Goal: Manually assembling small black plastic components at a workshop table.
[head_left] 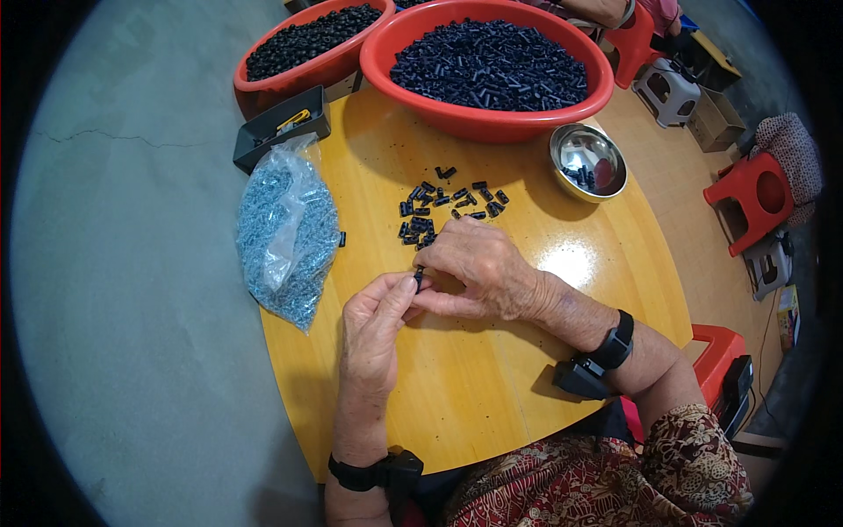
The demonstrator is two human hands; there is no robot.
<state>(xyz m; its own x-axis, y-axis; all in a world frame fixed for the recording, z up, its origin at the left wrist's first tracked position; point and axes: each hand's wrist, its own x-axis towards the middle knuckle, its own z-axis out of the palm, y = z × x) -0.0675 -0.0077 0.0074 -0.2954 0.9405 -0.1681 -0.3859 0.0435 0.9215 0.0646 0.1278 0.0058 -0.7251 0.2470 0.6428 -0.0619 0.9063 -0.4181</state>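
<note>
While your left hand (371,327) pinches a small black piece (419,280) beside your right hand (485,266), whose grip I can't tell, hold that piece gently and steady.

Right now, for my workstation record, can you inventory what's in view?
Table: one, yellow, centre
Basins: two, red, table's far end
Bowl: one, silver, table's right
Small parts: many, black, in basins, bowl, on table
Held part: one, black, centre
Filled bag: one, bluish, left
Tray: one, dark, upper left
Tool: one, yellow, in tray
Stools: several, red or grey, right
Box: one, brown, upper right
Cloth: one, greyish, red stool
Package: one, white and yellow, right edge
Another person's arm: one, bare, top edge
Sleeve: one, patterned red, lower right
Wristbands: two, black, lower centre
Hands: two, bare, centre
</note>
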